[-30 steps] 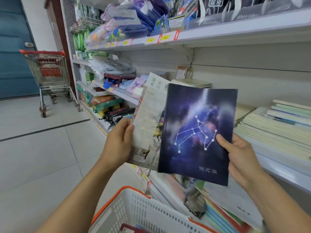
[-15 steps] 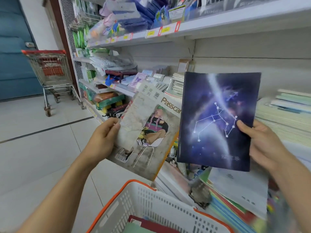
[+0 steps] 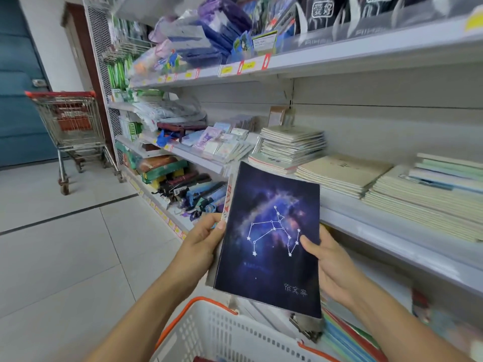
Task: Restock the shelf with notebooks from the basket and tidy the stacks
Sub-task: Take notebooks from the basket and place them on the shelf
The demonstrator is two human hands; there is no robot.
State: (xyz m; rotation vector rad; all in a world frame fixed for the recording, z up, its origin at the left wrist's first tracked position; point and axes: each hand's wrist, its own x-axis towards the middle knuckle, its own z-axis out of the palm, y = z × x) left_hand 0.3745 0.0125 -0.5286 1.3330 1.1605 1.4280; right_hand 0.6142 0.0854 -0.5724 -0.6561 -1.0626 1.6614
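While gripped at both edges above the basket (image 3: pixel 222 333), starry notebook (image 3: pixel 271 239) upright, facing the camera. Left hand (image 3: pixel 201 244) pinching its left edge with a second notebook (image 3: pixel 226 202) behind; right hand (image 3: pixel 329 265) clasping the right edge, thumb on cover. Stacks (image 3: pixel 347 171) on shelf (image 3: pixel 379 231) at right.

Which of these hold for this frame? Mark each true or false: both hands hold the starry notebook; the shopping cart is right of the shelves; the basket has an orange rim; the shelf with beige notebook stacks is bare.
1. Both the left hand and right hand hold the starry notebook. True.
2. The shopping cart stands right of the shelves. False: it stands to their left, near the blue door.
3. The basket has an orange rim. True.
4. The shelf is bare. False: beige notebook stacks lie on it.
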